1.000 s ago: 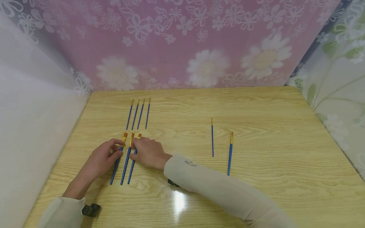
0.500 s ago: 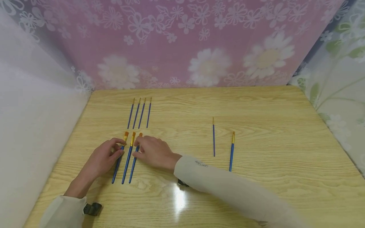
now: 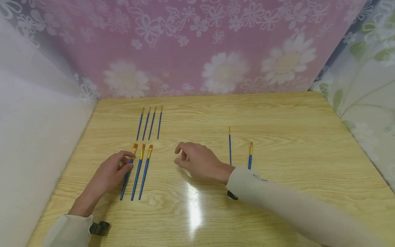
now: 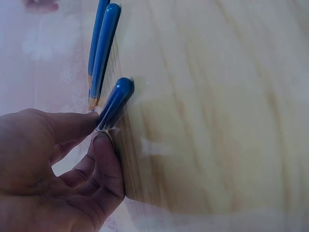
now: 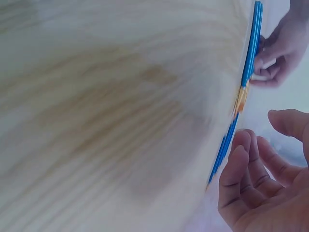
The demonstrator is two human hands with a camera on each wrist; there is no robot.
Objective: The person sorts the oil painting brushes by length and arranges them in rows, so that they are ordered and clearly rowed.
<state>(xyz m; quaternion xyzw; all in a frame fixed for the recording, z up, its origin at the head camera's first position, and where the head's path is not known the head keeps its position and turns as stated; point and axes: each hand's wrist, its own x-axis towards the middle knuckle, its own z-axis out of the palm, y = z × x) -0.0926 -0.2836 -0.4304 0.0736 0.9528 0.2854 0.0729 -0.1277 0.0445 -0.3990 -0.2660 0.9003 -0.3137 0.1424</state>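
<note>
Three blue paintbrushes with gold ferrules and orange bristles lie side by side on the table's left. My left hand (image 3: 109, 172) pinches the leftmost paintbrush (image 3: 125, 187) near its ferrule, thumb on one side and fingers on the other; the left wrist view shows its blue handle (image 4: 116, 99) between them. To its right lie the middle paintbrush (image 3: 136, 180) and the third paintbrush (image 3: 144, 179), untouched. Over the centre of the table, my right hand (image 3: 202, 161) has loosely bent fingers with thumb and fingertips apart, holding nothing, as the right wrist view confirms.
Behind the three brushes lies a row of several thin paintbrushes (image 3: 151, 124). On the right are a thin brush (image 3: 229, 145) and a thicker blue brush (image 3: 250, 157), partly hidden by the right sleeve (image 3: 277, 195). A pink floral curtain (image 3: 191, 51) hangs behind the wooden table (image 3: 293, 137).
My right hand has left the third paintbrush and moved right, away from the group. The left hand stays on the leftmost paintbrush.
</note>
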